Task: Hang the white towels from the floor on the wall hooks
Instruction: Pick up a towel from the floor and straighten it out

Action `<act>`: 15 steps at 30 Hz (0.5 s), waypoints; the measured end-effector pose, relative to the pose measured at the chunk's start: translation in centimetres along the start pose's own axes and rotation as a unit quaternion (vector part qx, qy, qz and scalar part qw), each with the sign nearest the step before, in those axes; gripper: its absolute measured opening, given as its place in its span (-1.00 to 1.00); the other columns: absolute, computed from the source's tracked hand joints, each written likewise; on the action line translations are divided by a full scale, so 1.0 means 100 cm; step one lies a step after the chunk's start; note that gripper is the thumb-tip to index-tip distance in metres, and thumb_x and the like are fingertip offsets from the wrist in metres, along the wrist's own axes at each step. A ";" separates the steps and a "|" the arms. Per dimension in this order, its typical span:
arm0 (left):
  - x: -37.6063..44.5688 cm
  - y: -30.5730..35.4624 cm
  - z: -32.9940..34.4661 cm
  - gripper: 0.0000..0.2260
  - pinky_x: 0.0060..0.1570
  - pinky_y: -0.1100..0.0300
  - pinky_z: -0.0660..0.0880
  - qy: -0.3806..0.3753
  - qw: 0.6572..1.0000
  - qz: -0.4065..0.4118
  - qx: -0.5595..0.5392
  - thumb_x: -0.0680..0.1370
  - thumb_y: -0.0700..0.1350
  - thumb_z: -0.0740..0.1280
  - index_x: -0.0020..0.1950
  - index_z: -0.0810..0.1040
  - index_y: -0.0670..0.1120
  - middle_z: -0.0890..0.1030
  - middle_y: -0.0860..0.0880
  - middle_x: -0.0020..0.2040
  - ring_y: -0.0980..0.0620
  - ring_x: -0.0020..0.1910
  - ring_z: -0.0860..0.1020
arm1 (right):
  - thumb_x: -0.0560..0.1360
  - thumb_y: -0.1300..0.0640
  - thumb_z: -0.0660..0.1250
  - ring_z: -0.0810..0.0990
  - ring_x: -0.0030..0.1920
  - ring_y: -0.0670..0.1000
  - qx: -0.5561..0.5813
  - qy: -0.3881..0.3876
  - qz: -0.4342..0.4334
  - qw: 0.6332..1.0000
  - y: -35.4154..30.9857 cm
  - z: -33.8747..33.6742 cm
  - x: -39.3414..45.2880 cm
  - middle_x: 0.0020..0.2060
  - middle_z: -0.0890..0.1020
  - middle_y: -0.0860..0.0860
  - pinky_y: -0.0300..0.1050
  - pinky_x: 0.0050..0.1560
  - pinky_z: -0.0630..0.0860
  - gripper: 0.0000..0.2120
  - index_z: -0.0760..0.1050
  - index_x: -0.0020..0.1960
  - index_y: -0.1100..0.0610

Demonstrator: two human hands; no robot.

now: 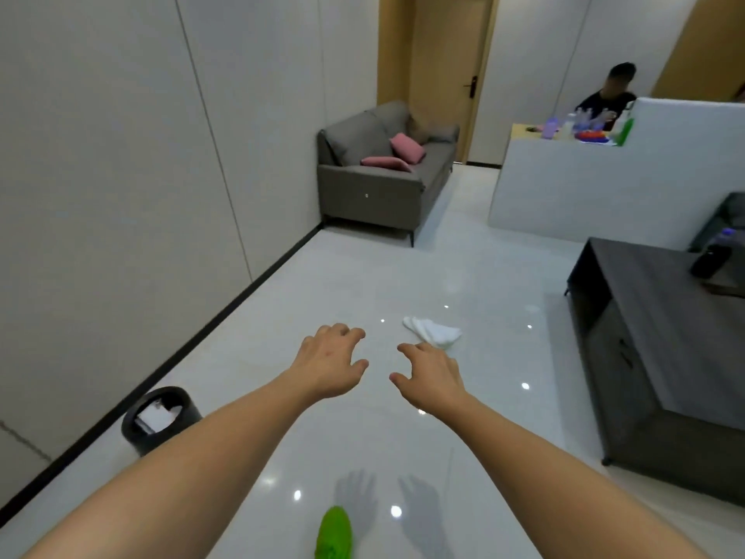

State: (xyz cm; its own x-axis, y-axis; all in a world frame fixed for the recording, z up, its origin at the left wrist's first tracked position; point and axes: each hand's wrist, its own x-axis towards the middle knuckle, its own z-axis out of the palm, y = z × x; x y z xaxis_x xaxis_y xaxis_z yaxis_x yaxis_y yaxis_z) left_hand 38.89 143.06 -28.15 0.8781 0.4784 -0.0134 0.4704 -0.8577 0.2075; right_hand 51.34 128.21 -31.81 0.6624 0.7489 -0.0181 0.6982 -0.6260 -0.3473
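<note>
A crumpled white towel point(433, 332) lies on the glossy white floor, a little ahead of me. Both my arms reach forward above the floor. My left hand point(332, 363) hangs with loosely curled fingers and holds nothing, to the left of the towel. My right hand point(429, 377) is also empty, fingers loosely curled, its fingertips just in front of the towel's near edge in the view. No wall hooks are in sight.
A black waste bin point(161, 419) stands by the left wall. A grey sofa point(383, 171) with pink cushions sits at the back. A dark low table point(661, 349) is on the right. A green thing point(334, 534) lies near my feet. A person sits behind a white counter point(564, 187).
</note>
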 end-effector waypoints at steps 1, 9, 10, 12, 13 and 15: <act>0.022 -0.001 0.003 -0.51 0.30 -0.03 0.34 -0.004 1.000 0.012 0.000 0.55 0.17 0.19 0.46 0.26 0.08 0.36 -0.03 0.41 -0.07 0.35 0.33 | 0.51 -0.17 0.27 0.44 0.29 0.10 -0.003 0.004 0.012 1.000 0.008 -0.001 0.014 0.29 0.49 0.02 0.06 0.24 0.36 -0.45 0.33 0.44 -0.02; 0.211 -0.033 0.016 -0.51 0.29 -0.01 0.32 -0.063 0.995 0.074 -0.016 0.55 0.16 0.19 0.46 0.27 0.07 0.37 -0.03 0.40 -0.08 0.35 0.32 | 0.51 -0.16 0.29 0.45 0.29 0.09 -0.002 -0.010 0.122 0.992 0.052 -0.006 0.165 0.28 0.50 0.01 0.03 0.23 0.34 -0.47 0.37 0.42 -0.01; 0.234 -0.040 0.015 -0.52 0.28 -0.01 0.32 -0.065 0.995 0.077 -0.013 0.55 0.15 0.19 0.46 0.27 0.06 0.37 -0.03 0.39 -0.09 0.35 0.33 | 0.51 -0.16 0.29 0.45 0.29 0.08 0.004 -0.016 0.135 0.991 0.056 -0.005 0.181 0.28 0.50 0.00 0.03 0.24 0.34 -0.47 0.37 0.42 -0.01; 0.276 -0.052 0.015 -0.52 0.25 0.00 0.33 -0.068 0.995 0.074 -0.016 0.56 0.13 0.19 0.46 0.28 0.05 0.38 -0.04 0.39 -0.10 0.34 0.33 | 0.50 -0.16 0.29 0.46 0.29 0.07 0.016 -0.028 0.160 0.987 0.064 0.001 0.207 0.28 0.50 0.00 0.02 0.25 0.34 -0.47 0.37 0.42 -0.01; 0.294 -0.057 0.016 -0.52 0.25 0.00 0.34 -0.071 0.995 0.066 -0.021 0.56 0.13 0.19 0.46 0.28 0.05 0.37 -0.05 0.40 -0.10 0.34 0.33 | 0.50 -0.17 0.29 0.47 0.28 0.07 0.017 -0.036 0.171 0.984 0.068 0.005 0.218 0.28 0.50 0.00 0.01 0.25 0.34 -0.47 0.37 0.42 -0.01; 0.330 -0.065 0.022 -0.52 0.25 0.00 0.35 -0.086 0.994 0.056 -0.031 0.56 0.12 0.20 0.47 0.29 0.04 0.37 -0.05 0.41 -0.10 0.35 0.33 | 0.51 -0.17 0.28 0.48 0.25 0.07 0.018 -0.054 0.193 0.980 0.078 0.013 0.239 0.24 0.51 0.01 0.00 0.23 0.35 -0.48 0.37 0.41 -0.02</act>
State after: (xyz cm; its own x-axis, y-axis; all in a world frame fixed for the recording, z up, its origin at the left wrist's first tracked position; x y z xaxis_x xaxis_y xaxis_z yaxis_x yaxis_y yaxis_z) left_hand 64.98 164.00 -32.09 0.9289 0.3376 -0.1524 0.3680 -0.8878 0.2765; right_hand 72.25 141.51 -36.21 0.8412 0.4780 -0.2529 0.3903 -0.8603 -0.3280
